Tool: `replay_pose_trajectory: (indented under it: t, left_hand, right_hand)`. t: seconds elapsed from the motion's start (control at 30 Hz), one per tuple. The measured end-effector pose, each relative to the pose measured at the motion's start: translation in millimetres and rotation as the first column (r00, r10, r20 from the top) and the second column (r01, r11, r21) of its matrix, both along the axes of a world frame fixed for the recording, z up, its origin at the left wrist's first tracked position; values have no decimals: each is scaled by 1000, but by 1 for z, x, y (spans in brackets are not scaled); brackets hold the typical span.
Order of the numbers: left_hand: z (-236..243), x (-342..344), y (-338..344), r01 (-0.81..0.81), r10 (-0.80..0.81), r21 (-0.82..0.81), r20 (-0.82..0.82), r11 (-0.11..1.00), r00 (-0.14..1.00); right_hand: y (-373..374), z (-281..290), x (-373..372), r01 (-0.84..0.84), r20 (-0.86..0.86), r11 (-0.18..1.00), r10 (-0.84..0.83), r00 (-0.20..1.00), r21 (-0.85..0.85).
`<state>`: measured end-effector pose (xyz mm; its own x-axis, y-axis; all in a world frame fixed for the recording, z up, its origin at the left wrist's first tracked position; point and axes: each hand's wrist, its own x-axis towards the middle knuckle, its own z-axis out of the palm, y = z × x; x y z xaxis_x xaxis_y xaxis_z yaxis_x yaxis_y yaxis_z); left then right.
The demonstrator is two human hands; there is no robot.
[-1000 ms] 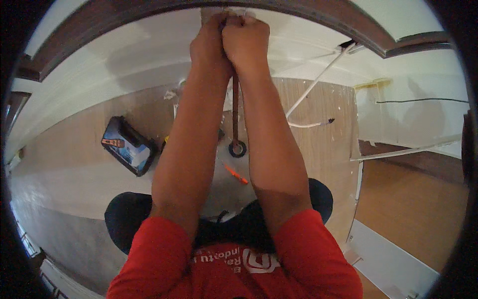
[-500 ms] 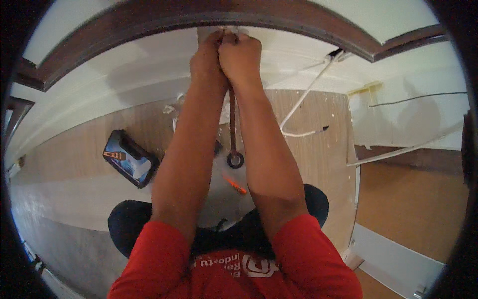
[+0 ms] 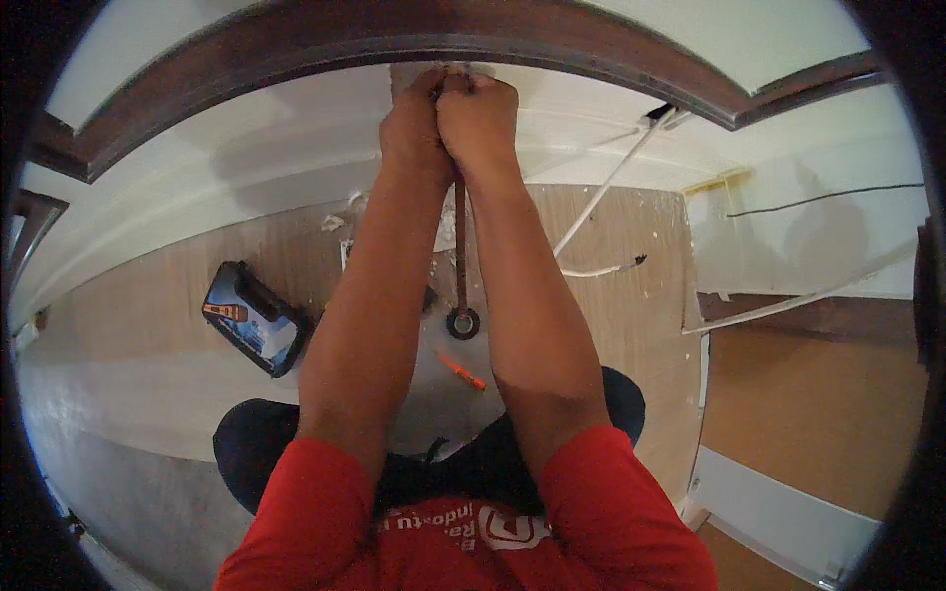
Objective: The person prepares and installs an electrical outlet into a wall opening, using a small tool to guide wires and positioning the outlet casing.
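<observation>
Side by side at the pale wall just below a dark wooden frame (image 3: pixel 414 41), my left hand (image 3: pixel 414 128) and my right hand (image 3: pixel 478 120) are closed, fingers pinched around something small I cannot make out. A narrow dark strip (image 3: pixel 460 241) hangs from between them down to a roll of dark tape (image 3: pixel 462 324). A slim orange tool (image 3: pixel 461 368) lies below the roll on the grey-beige surface between my forearms.
A black case (image 3: pixel 251 317) with a picture lid lies left. At right are a white cable (image 3: pixel 598 207) with a dark end, a thin dark wire (image 3: pixel 828 197), a lower brown surface (image 3: pixel 798 394) and a white panel (image 3: pixel 783 507). My legs are bent below.
Compared with a second ago, my hands, the frame and the surroundings sit lower in the picture, as the view has shifted. Both hands remain pinched together at the wall.
</observation>
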<state>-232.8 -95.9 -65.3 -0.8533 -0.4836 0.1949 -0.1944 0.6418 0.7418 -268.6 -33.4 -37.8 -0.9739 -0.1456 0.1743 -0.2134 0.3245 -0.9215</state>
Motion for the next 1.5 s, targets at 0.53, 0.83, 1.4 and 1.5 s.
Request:
replay_pose_trajectory:
  t: [0.53, 0.83, 1.4, 1.5]
  left_hand:
    - [1, -8, 4, 84, 18, 574, -170, 815, 985]
    - [-37, -15, -9, 492, 69, 751, -518, -440, 852]
    - [-7, -7, 9, 343, 341, 938, -340, 52, 876]
    - [-26, -12, -1, 346, 234, 918, -386, 195, 892]
  right_hand:
    - [4, -12, -4, 8, -216, 1000, -3, 976, 22]
    - [22, 0, -5, -150, 351, 935, 265, 898, -323]
    - [6, -12, 0, -95, -168, 991, 110, 980, 93]
    - [8, -23, 3, -55, -314, 995, 80, 946, 86]
